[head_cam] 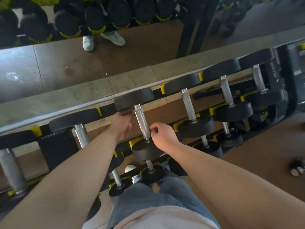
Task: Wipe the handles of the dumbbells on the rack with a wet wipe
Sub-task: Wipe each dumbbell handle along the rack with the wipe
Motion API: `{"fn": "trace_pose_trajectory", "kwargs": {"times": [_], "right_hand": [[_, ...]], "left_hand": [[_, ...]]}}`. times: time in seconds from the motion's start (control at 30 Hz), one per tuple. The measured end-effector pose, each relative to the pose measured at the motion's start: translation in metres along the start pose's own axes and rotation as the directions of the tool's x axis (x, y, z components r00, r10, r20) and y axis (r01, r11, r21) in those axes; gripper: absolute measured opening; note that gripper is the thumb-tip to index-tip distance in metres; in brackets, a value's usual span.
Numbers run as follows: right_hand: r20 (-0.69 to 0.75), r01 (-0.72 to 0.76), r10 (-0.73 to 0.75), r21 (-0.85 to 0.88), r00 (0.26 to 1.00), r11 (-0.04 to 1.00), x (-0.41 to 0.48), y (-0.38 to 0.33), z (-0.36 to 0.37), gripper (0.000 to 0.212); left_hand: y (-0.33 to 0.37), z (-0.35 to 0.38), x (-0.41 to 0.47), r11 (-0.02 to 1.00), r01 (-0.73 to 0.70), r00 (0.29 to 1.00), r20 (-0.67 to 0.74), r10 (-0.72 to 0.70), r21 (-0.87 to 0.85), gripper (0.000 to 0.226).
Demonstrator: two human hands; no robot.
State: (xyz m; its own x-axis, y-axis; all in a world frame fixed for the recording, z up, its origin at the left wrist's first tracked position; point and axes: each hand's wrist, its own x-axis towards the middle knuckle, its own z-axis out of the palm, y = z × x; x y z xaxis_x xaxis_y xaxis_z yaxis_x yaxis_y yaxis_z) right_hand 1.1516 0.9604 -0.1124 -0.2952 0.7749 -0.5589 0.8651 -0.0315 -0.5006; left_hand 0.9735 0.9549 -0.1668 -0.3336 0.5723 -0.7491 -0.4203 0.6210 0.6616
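Head view: dumbbell (145,151) is parked on the rack's (107,109) top tier, with the handle (142,123) laid lengthwise, far end toward the mirror. Its near end is pinched by the right hand (162,133). The left hand (121,124) is kept just left of the handle, its grip hidden, can't be told.

Open gaps between neighbouring handles (142,123), black heads (134,98) closing each end, mirror (140,38) close behind rack (107,108)

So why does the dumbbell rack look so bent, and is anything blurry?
Head view: the wide-angle lens bows the rack and ledge; glare whitens the glossy tiles at left; the left hand is slightly motion-blurred; the handle beside it looks sharp.
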Motion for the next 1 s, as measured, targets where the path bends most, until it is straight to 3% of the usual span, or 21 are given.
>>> {"fn": "trace_pose_trajectory", "kwargs": {"times": [0.1,0.2,0.27,0.33,0.4,0.47,0.57,0.73,0.9,1.0], "right_hand": [[-0.002,0.001,-0.001,-0.006,1.0,1.0,0.0,0.0,0.001,0.026],[0.002,0.001,-0.001,-0.011,1.0,1.0,-0.002,-0.001,0.0,0.026],[-0.002,0.01,-0.01,-0.016,1.0,1.0,-0.003,-0.001,0.0,0.027],[-0.003,0.014,-0.014,-0.021,1.0,1.0,-0.004,-0.001,0.0,0.027],[-0.005,0.014,-0.014,-0.014,1.0,1.0,-0.004,-0.001,0.0,0.028],[-0.013,0.015,-0.015,-0.006,1.0,1.0,-0.005,-0.001,0.0,0.028],[-0.026,0.014,-0.014,-0.002,1.0,1.0,-0.006,0.0,0.002,0.027],[-0.033,0.014,-0.014,-0.005,0.999,1.0,-0.006,0.0,0.002,0.028],[-0.031,0.013,-0.013,-0.006,0.999,1.0,-0.006,-0.002,0.001,0.028],[-0.029,0.016,-0.017,-0.019,0.999,1.0,-0.007,-0.003,0.002,0.028]], "left_hand": [[-0.016,-0.005,-0.005,0.975,0.028,0.99,0.131,-0.058,0.219,0.023],[-0.033,-0.008,-0.021,0.782,-0.107,0.931,0.338,-0.138,0.614,0.019],[-0.033,-0.007,-0.019,0.744,-0.137,0.924,0.356,-0.142,0.654,0.02],[-0.027,-0.008,-0.011,0.847,-0.039,0.953,0.275,-0.128,0.53,0.026],[-0.014,-0.004,-0.005,0.981,0.065,0.986,0.139,-0.091,0.182,0.023],[0.001,0.0,-0.008,0.999,0.032,0.999,0.033,-0.033,0.011,0.014],[0.003,-0.004,-0.018,0.999,-0.027,0.999,0.04,0.026,0.026,0.01],[-0.032,-0.02,-0.039,0.95,-0.052,0.982,0.186,-0.007,0.309,0.009],[-0.013,-0.004,-0.043,0.999,-0.03,0.998,0.052,0.028,0.04,0.013],[0.013,0.0,-0.039,0.976,-0.146,0.989,0.027,0.143,0.164,0.012]]}}
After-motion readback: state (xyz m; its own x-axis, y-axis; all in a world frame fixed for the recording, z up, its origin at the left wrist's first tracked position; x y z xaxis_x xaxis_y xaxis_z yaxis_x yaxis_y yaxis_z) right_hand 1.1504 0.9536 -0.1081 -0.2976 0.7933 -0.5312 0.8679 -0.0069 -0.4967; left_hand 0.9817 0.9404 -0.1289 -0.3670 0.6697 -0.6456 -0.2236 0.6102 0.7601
